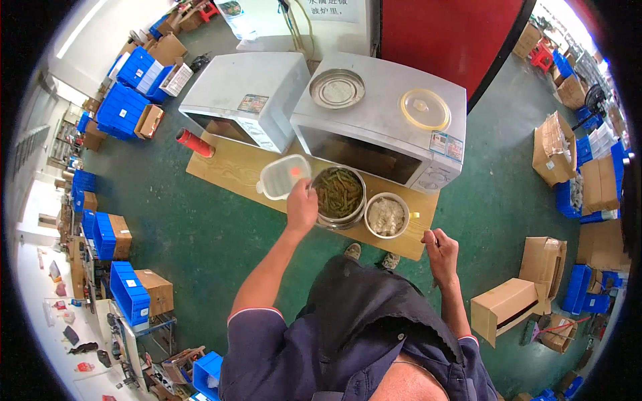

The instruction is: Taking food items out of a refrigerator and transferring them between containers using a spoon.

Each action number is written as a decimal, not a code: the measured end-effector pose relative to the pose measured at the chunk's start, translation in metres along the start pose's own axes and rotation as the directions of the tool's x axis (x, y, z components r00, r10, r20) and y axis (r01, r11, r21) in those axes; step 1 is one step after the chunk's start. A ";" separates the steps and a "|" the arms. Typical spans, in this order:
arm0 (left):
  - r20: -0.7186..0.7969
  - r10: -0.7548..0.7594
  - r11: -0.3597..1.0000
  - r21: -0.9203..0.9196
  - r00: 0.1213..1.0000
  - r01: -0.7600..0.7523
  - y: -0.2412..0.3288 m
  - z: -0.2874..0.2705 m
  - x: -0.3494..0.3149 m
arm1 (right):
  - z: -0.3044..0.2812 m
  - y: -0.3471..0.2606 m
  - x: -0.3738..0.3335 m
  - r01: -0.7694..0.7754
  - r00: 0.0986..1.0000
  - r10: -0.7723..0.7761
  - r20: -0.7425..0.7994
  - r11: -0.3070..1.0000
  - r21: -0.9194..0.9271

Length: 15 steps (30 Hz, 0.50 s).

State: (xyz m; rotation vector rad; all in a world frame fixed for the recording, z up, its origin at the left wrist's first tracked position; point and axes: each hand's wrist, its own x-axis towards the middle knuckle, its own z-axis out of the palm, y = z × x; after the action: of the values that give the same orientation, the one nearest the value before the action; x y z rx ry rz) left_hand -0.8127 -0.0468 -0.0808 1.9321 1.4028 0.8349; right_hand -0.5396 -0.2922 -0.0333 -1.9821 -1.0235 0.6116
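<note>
My left hand (302, 208) is closed at the near right corner of a translucent plastic lid (274, 179) with a red spot, and seems to pinch it. Just right of that hand stands a round metal pot (362, 208) filled with cooked green vegetables (338, 192). Beside the pot is a white bowl (372, 224) with a yellow handle, holding white rice (387, 216). My right hand (442, 252) is closed in the air past the table's right end. Something thin shows below its fist, too small to name.
Two white microwaves (251, 83) (388, 87) stand on the wooden table (234, 160). On the right one lie a round metal plate (337, 88) and a yellow-rimmed clear lid (425, 109). A red bottle (194, 142) stands left. Cardboard boxes (515, 301) and blue crates (124, 110) flank the green floor.
</note>
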 end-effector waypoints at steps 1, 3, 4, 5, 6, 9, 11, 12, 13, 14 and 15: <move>-0.001 0.009 1.000 -0.006 1.000 -0.009 -0.008 0.004 -0.003 | 0.001 -0.002 0.000 0.002 1.000 -0.002 -0.002 1.000 -0.003; 0.019 -0.003 1.000 -0.002 1.000 0.003 -0.009 0.008 -0.006 | 0.001 -0.003 0.000 -0.004 1.000 0.004 -0.012 1.000 0.009; 0.037 -0.015 1.000 0.007 0.999 0.015 -0.010 0.011 -0.007 | 0.001 -0.002 0.001 -0.006 1.000 0.006 -0.014 1.000 0.005; 0.037 -0.015 1.000 0.006 0.999 0.015 -0.014 0.012 -0.008 | 0.001 -0.001 0.001 -0.014 1.000 0.014 -0.016 1.000 -0.011; 0.021 0.022 0.999 0.046 1.000 -0.023 -0.019 0.015 -0.008 | 0.000 0.000 0.002 -0.023 1.000 0.023 -0.018 0.999 -0.025; 0.003 0.100 0.982 0.158 0.995 -0.099 -0.013 0.015 -0.006 | -0.004 0.002 0.000 -0.063 0.998 0.063 -0.021 0.997 -0.033; -0.002 0.147 0.962 0.231 0.989 -0.143 -0.006 0.013 0.005 | -0.009 0.004 -0.003 -0.055 0.998 0.054 -0.031 0.998 -0.026; -0.044 0.179 0.962 0.216 0.983 -0.165 -0.005 0.011 0.017 | -0.010 0.005 -0.004 -0.045 0.998 0.044 -0.034 0.999 -0.020; -0.085 0.210 0.961 0.200 0.974 -0.190 -0.002 0.010 0.030 | -0.012 0.007 -0.006 -0.046 0.998 0.045 -0.046 0.999 -0.015; -0.083 0.222 0.959 0.197 0.972 -0.202 0.004 0.010 0.048 | -0.013 0.011 -0.007 -0.046 0.998 0.044 -0.051 0.998 -0.030; -0.141 0.226 0.969 0.134 0.964 -0.207 0.012 0.010 0.068 | -0.014 0.013 -0.008 -0.046 0.998 0.043 -0.052 0.998 -0.043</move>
State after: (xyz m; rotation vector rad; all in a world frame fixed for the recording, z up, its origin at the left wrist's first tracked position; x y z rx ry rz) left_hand -0.7812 0.0141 -0.0682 2.1817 1.3721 1.0445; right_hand -0.5283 -0.3095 -0.0354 -2.0531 -0.9713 0.5637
